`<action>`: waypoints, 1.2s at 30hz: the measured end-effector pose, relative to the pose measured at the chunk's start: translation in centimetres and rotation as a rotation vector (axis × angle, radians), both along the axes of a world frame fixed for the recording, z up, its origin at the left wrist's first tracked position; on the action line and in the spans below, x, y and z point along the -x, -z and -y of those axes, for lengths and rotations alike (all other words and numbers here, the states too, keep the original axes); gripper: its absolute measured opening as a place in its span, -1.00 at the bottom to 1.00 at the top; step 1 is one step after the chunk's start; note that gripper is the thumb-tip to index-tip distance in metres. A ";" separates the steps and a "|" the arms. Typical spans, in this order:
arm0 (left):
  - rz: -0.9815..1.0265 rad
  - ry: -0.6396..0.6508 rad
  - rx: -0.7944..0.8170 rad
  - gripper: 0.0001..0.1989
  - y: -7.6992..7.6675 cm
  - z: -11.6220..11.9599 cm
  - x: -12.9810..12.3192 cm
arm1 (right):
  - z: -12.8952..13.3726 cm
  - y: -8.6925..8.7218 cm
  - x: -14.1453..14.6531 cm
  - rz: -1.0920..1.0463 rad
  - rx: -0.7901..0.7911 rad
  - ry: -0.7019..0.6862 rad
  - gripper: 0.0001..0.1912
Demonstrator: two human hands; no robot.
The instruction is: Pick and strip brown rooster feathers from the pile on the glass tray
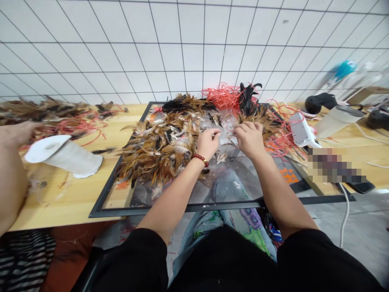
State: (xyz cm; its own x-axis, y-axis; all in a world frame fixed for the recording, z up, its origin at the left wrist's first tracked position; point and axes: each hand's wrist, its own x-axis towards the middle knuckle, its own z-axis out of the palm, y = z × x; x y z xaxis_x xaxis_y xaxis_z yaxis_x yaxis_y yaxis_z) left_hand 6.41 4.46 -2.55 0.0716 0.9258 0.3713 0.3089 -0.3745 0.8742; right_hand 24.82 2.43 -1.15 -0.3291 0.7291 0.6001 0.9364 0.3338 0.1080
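Note:
Over a black-framed glass panel (231, 205), my left hand (209, 142) has its thumb and fingers pressed together beside a large pile of brown feathers (154, 156). A short gap away, my right hand (249, 138) curls its fingers closed in front of a bunch of brown feathers (269, 123). What either pinch contains is too small to make out. Small loose feathers (221, 156) lie on the glass between and below my hands. Behind them sits a tangle of red strips (223, 97), with black feathers (248, 96) at its right.
At the left, another person's arm (12, 174) reaches over the table near a white spool (75, 156) and more feathers (39, 113). To the right are a white device (302, 129), a translucent cup (338, 121), a dark pixelated object (360, 185) and a white cable (346, 215). Tiled wall (188, 48) stands behind.

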 end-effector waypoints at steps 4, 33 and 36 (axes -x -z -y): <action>-0.270 0.065 -0.134 -0.86 -0.4 1.2 0.1 | 0.6 -0.1 2.1 0.053 -0.041 -0.120 -0.73; 0.932 0.065 0.763 -0.89 -1.1 0.9 -0.1 | -0.4 0.8 1.9 -1.514 0.805 -0.256 -0.64; 0.855 0.068 0.740 -0.89 -1.2 1.2 -0.4 | -0.3 1.0 2.3 -1.515 0.795 -0.225 -0.62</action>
